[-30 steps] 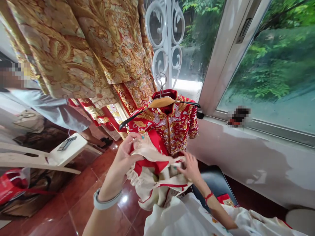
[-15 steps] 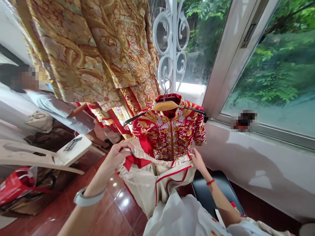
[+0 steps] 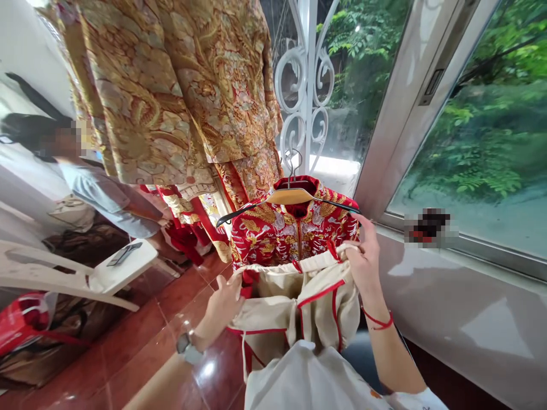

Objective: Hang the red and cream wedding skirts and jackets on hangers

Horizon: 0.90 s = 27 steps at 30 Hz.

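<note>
Two bare hands pinched the gathered waistband (image 3: pixel 314 263) of a red-trimmed cream garment (image 3: pixel 273 310), skirt or trousers being unclear: the left hand (image 3: pixel 223 304) gripped one end, and the right hand (image 3: pixel 363 253) gripped the other with a finger stretched up to the black tip of the clothes hanger (image 3: pixel 290 196); contact there was hard to tell. Half a second earlier the right hand had been lower and away from that tip; it had since risen, and the left hand had come inward. This seemed to bring the waistband's right end level with work at the hanger, its left end sitting below the other arm. Beyond the grips hung the red embroidered jacket (image 3: pixel 273 230), and a red ribbon loop (image 3: pixel 333 250) stood just beside the right grip. Between the grips the waist gaped like an open pouch, showing cream cloth and a red patch (image 3: pixel 250 279) next to the left fingers. Well left of the grips lay a red bag (image 3: pixel 23 322) whose contents could not be made out, near a white plastic chair (image 3: pixel 128 267) bearing a flat dark object (image 3: pixel 123 253).
</note>
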Available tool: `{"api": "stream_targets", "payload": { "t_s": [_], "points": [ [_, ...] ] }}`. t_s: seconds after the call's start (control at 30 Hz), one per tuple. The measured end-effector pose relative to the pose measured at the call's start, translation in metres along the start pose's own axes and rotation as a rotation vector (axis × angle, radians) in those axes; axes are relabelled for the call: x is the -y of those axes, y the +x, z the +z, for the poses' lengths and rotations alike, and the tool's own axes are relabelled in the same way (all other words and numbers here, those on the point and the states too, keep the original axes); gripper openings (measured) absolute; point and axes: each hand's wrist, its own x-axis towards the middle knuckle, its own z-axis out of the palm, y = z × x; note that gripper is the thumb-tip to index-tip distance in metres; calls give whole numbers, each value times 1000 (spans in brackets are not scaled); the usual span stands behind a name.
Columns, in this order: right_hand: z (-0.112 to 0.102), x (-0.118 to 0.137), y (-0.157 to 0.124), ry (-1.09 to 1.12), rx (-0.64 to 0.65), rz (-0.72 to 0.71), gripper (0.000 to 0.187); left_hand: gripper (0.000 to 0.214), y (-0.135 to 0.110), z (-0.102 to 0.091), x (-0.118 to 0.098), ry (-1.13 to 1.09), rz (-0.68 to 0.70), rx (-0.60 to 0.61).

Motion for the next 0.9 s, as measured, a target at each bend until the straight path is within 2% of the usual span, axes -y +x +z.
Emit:
{"api": "stream_targets", "payload": {
  "t_s": [0.1,0.17,0.23,0.27,0.3,0.37,0.43,0.47,0.57,0.63,0.7,0.8,0.9],
  "points": [
    [7,13,-7,43,28,27,68,61,-1,14,-32,-23,-84,80],
    [16,20,-7,69,19,36,68,66,-13,27,-53,-70,21,220],
    [24,24,-7,86,12,46,68,57,-27,40,-69,-129,214,379],
    [28,25,-7,89,18,54,68,50,-32,46,-74,-153,248,444],
    [30,25,-8,87,30,63,68,44,-36,52,-79,-167,209,486],
    [31,24,-10,65,54,72,69,40,-36,60,-83,-184,-24,474],
    [29,20,-11,22,52,64,70,41,-30,67,-83,-247,-214,385],
    [26,17,-9,-1,38,55,70,43,-26,70,-81,-318,-227,356],
    [15,5,5,-48,6,12,73,51,-15,75,-64,-635,-78,341],
    [8,-9,24,-74,21,-24,77,55,-10,70,-45,-831,-71,294],
    [3,-26,49,-97,53,-48,80,55,-4,57,-22,-998,-159,203],
    [4,-57,88,-120,91,-44,77,50,4,21,7,-1178,-223,111],
    [14,-85,113,-166,138,-38,66,45,12,-21,26,-1214,-180,42]
  ]
}}
